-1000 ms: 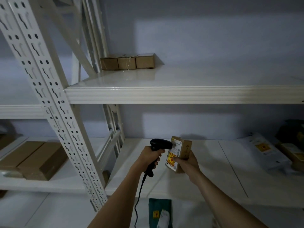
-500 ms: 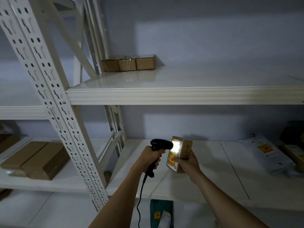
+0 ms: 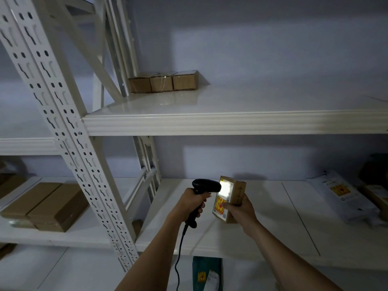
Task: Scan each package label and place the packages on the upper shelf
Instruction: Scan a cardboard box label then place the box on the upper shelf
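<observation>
My left hand (image 3: 190,203) grips a black corded barcode scanner (image 3: 204,189) by its handle, its head pointing right. My right hand (image 3: 241,211) holds a small brown cardboard package (image 3: 236,193) upright just in front of the scanner, above the lower shelf (image 3: 273,232). The package's label faces the scanner, and a bright patch of scanner light falls on its upper part. On the upper shelf (image 3: 231,106), three small brown boxes (image 3: 163,82) stand in a row at the back left.
A perforated white upright (image 3: 63,127) slants across the left. Brown cartons (image 3: 44,206) lie on the neighbouring lower shelf at left. White mailer bags (image 3: 344,196) lie at the right end of the lower shelf. A green package (image 3: 206,274) sits below.
The scanner light came on over the package's label about half a second ago and now looks brighter. Both hands stay almost where they were.
</observation>
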### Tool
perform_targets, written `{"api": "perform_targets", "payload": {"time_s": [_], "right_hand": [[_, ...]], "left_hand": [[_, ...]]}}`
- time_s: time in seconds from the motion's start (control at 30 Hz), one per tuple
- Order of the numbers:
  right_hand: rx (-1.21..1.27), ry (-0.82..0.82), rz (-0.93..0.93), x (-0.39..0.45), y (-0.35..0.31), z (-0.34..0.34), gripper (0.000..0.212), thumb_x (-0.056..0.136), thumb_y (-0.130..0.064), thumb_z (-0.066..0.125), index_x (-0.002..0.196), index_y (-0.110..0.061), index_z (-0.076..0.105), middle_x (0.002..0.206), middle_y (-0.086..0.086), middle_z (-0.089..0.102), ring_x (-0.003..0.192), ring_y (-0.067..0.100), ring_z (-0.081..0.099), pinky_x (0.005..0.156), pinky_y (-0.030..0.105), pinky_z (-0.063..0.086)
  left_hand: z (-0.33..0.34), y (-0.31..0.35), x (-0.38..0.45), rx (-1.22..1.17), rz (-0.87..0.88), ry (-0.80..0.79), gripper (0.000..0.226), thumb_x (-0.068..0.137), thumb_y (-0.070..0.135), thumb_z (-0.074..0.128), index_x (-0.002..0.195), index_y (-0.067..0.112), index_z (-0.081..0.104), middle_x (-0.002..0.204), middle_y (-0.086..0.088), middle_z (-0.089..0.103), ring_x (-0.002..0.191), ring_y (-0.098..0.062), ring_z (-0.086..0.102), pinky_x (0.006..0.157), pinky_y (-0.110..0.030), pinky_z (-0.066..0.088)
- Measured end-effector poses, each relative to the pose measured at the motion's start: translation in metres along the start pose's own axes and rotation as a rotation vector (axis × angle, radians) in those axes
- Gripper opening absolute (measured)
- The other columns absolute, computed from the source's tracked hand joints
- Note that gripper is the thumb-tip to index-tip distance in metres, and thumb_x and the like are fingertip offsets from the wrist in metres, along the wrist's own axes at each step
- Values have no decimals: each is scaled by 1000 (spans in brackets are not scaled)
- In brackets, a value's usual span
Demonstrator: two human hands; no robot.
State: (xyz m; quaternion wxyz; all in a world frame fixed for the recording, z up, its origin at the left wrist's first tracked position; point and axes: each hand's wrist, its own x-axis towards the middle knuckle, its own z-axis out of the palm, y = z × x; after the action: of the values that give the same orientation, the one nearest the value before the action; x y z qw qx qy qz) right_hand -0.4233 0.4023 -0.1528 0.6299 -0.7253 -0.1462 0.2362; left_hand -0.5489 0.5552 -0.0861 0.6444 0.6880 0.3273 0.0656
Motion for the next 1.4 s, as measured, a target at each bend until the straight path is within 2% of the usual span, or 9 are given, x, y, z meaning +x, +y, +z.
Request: {"api": "perform_targets", "payload": {"time_s": [0.1, 0.4, 0.7, 0.83, 1.03, 1.1, 1.23, 1.33, 1.4], "right_hand": [[3, 2, 5, 1, 1, 1, 58, 74, -16, 86, 120, -31, 55, 110, -12, 66, 96, 6, 64, 73, 23, 50], [-14, 24, 29, 11, 4, 4, 62, 72, -18, 88, 124, -27, 56, 116, -7, 66, 107, 17, 64, 85, 32, 52], [-20, 19, 18, 18, 4, 5, 58, 73, -17, 87, 121, -28, 56, 115, -8, 66, 101, 13, 64, 80, 28, 51], [-28, 15, 19, 20, 6, 5, 62, 73, -17, 87, 127, -24, 56, 118, -6, 67, 108, 17, 65, 88, 34, 54], [-44, 38, 21, 19, 6, 7, 58, 72, -17, 87, 121, -26, 57, 111, -8, 68, 94, 7, 65, 68, 23, 51], [-46, 39, 26, 20, 5, 8, 58, 71, -18, 87, 121, -26, 58, 110, -10, 68, 93, 4, 65, 67, 21, 50], [-44, 43, 43, 21, 6, 10, 58, 71, -17, 88, 120, -27, 57, 109, -10, 67, 95, 10, 65, 71, 23, 50], [-39, 34, 44, 20, 5, 11, 57, 71, -17, 88, 117, -30, 57, 105, -13, 66, 90, 2, 63, 66, 19, 49], [-35, 34, 42, 20, 6, 12, 57, 71, -17, 88, 118, -29, 57, 105, -12, 66, 90, 4, 63, 67, 21, 50]], "left_hand": [[0, 2, 2, -1, 9, 7, 25, 82, 31, 69, 76, 9, 60, 54, -2, 55, 43, -15, 47, 46, -25, 42], [-7, 3, 8, 14, -5, -7, 24, 82, 30, 69, 75, 9, 60, 53, -2, 53, 43, -15, 46, 46, -25, 41], [-17, 1, 14, 72, 14, 9, 21, 82, 28, 70, 78, 9, 61, 53, -2, 53, 44, -15, 46, 46, -25, 42], [-20, 0, 14, 84, 5, 6, 22, 82, 28, 70, 77, 10, 60, 53, -2, 53, 44, -15, 45, 46, -25, 42], [-21, 3, 12, 59, 8, -25, 22, 82, 28, 70, 77, 10, 59, 55, -3, 53, 46, -15, 46, 47, -26, 41], [-21, 4, 12, 57, 6, -21, 21, 82, 27, 70, 77, 10, 60, 55, -3, 52, 46, -16, 45, 47, -26, 41], [-23, 4, 12, 48, -9, -4, 21, 81, 27, 70, 76, 10, 60, 53, -2, 51, 44, -15, 44, 46, -25, 39], [-25, 3, 11, 42, -10, 7, 20, 83, 26, 70, 76, 9, 60, 53, -2, 51, 44, -16, 44, 47, -25, 39], [-26, 4, 10, 41, -10, 15, 20, 84, 25, 69, 77, 9, 59, 54, -3, 51, 45, -15, 44, 47, -26, 40]]}}
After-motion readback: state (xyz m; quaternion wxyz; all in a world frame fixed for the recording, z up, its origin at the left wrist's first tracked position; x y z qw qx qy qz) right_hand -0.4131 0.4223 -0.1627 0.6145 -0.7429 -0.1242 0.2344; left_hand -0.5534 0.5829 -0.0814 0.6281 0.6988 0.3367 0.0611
